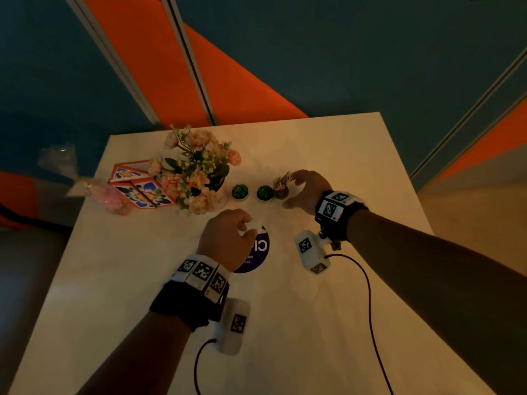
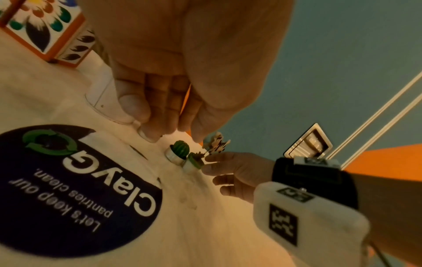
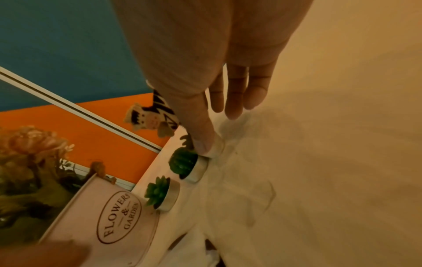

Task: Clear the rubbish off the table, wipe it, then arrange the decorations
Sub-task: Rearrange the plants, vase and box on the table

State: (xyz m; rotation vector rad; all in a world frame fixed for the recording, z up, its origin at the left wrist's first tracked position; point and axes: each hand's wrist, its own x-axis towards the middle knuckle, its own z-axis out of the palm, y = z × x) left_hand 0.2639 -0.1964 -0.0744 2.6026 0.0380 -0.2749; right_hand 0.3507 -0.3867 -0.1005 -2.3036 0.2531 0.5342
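Note:
On the pale table (image 1: 342, 166) stand a white pot of pink flowers (image 1: 196, 172), a succulent tealight (image 1: 240, 191), a cactus tealight (image 1: 265, 193) and a small pot with a cow figure (image 1: 281, 186), in a row. My right hand (image 1: 293, 192) arches round the cow pot, its fingers straight; in the right wrist view the thumb (image 3: 203, 140) touches the pot's rim beside the cactus tealight (image 3: 182, 162). My left hand (image 1: 245, 226) is curled round a white cloth (image 1: 249, 227) over a round purple sticker (image 1: 256, 258).
A flower-patterned box (image 1: 139, 186) and a pink sweet bag (image 1: 105, 195) lie left of the flower pot, the bag at the table's left edge. A blue and orange wall runs behind the table. Wrist-camera cables trail over the near tabletop.

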